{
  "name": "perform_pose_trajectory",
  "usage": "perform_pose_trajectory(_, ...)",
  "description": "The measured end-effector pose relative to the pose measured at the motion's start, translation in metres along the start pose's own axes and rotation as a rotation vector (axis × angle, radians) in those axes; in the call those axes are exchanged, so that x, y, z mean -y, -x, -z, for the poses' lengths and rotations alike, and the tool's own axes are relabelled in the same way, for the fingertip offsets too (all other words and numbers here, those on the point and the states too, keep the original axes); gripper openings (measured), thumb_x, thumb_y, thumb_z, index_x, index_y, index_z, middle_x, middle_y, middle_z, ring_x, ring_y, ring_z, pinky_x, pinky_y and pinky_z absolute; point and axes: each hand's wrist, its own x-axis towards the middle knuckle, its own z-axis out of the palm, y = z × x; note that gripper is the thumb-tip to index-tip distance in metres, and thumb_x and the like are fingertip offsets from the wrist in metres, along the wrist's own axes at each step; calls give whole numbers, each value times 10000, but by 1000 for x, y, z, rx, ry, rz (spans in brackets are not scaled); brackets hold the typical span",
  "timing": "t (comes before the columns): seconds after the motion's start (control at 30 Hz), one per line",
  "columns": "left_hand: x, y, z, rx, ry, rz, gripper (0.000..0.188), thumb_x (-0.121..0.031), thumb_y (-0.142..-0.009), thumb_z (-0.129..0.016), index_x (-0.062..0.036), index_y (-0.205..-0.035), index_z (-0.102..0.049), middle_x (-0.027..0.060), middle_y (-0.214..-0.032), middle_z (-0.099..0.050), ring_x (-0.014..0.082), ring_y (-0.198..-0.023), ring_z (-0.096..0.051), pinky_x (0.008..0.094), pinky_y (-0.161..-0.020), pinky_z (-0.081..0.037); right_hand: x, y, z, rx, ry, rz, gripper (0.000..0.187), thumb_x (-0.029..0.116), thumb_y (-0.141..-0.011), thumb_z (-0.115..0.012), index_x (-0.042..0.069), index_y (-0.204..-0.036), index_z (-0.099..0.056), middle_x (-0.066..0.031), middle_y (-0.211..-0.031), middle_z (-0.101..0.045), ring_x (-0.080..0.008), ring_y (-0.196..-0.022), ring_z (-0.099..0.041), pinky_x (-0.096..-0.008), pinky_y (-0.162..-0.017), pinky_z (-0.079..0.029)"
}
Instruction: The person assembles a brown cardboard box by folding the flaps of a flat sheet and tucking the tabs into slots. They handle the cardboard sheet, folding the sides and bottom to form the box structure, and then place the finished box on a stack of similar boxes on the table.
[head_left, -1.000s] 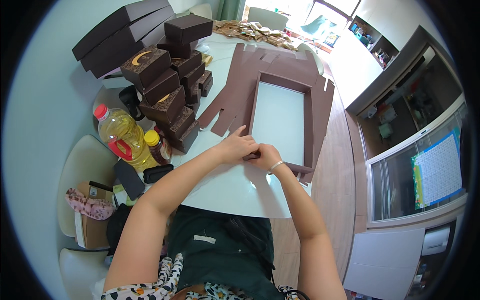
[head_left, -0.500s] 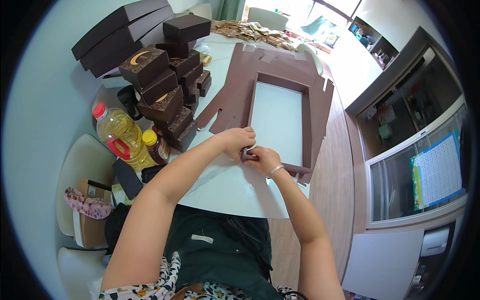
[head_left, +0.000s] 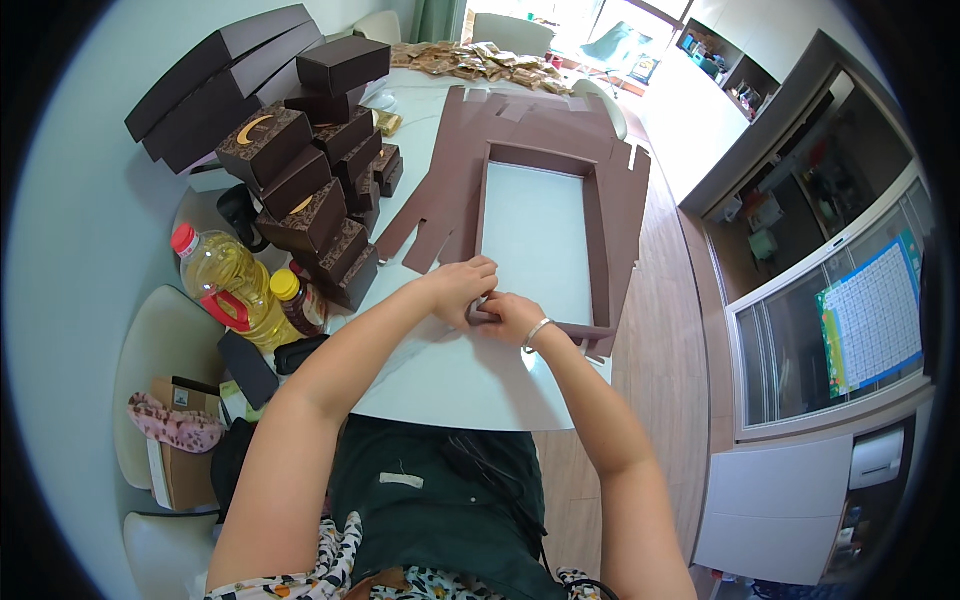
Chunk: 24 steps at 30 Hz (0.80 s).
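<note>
A brown cardboard frame (head_left: 597, 245), rectangular with raised walls, lies over flat brown cardboard sheets (head_left: 450, 170) on the white table (head_left: 420, 375). At its near left corner, my left hand (head_left: 462, 288) has its fingers closed round the end of the side wall. Just right of it, my right hand (head_left: 512, 318) pinches the near wall at the same corner, thumb and fingers bent. My two hands almost touch, and they hide the corner itself. The table's white top shows through the middle of the frame.
On the left stand stacked dark brown boxes (head_left: 300, 215), an oil bottle (head_left: 235, 285) with a red cap, and a yellow-capped jar (head_left: 300, 302). Small golden packets (head_left: 480, 62) lie at the far end. A white chair (head_left: 165, 365) stands at the left.
The whole view has shifted slightly, so the table and frame sit a little farther left. Both hands stay at the same corner, with only slight finger movement.
</note>
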Motion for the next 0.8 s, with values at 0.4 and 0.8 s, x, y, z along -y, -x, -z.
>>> perform_pose_trajectory(0.4,-38,9,-2,-26,-339,125,323,-345,-639,-772,-112,-841,-675,89,-979,-629,253,-1160,-535,680,-1103,-141,-6,26,6,27,355,-267,162,191,-784,-693,126,-931,-708,-68,-1004,-667,-245,-962,-653,-388,-814,-540)
perform_pose_trajectory(0.8,-52,11,-39,-219,-246,182,315,-361,-697,-772,-73,-704,-645,70,-714,-632,257,-698,-653,368,-637,-506,-29,76,11,-132,489,-214,129,133,-766,-649,139,-881,-706,-87,-950,-664,-243,-899,-652,-373,-801,-475)
